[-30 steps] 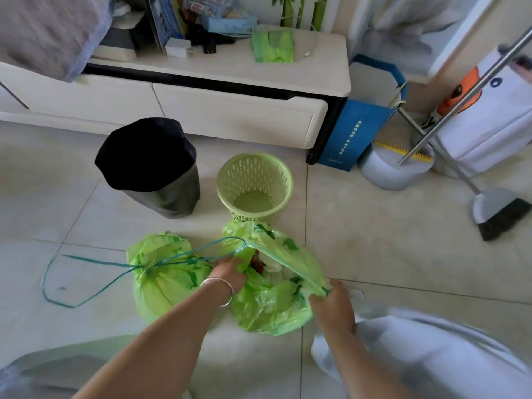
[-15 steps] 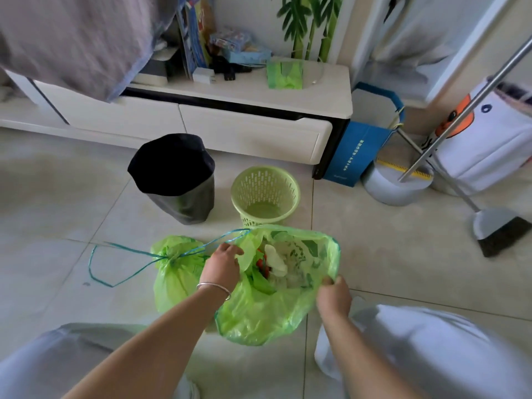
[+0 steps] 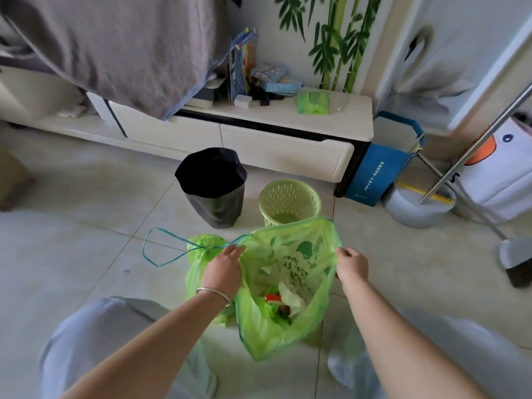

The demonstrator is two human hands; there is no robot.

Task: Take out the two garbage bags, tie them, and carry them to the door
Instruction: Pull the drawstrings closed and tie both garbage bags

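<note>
A green garbage bag (image 3: 290,272) hangs off the floor with its mouth wide open, showing paper and red scraps inside. My left hand (image 3: 223,270) pinches its left rim and my right hand (image 3: 351,263) pinches its right rim. Behind my left hand a second green bag (image 3: 198,269) stands on the floor, its neck cinched by a teal drawstring (image 3: 161,249) that loops out to the left.
A black-lined bin (image 3: 213,188) and an empty green plastic basket (image 3: 289,201) stand just beyond the bags. Behind them is a low white cabinet (image 3: 259,139). A blue bag (image 3: 383,165), a dustpan (image 3: 420,208) and a broom (image 3: 515,257) sit at the right. My knees flank the bags.
Both hands have lifted the open bag higher and spread its mouth wider. My view has risen and tilted up.
</note>
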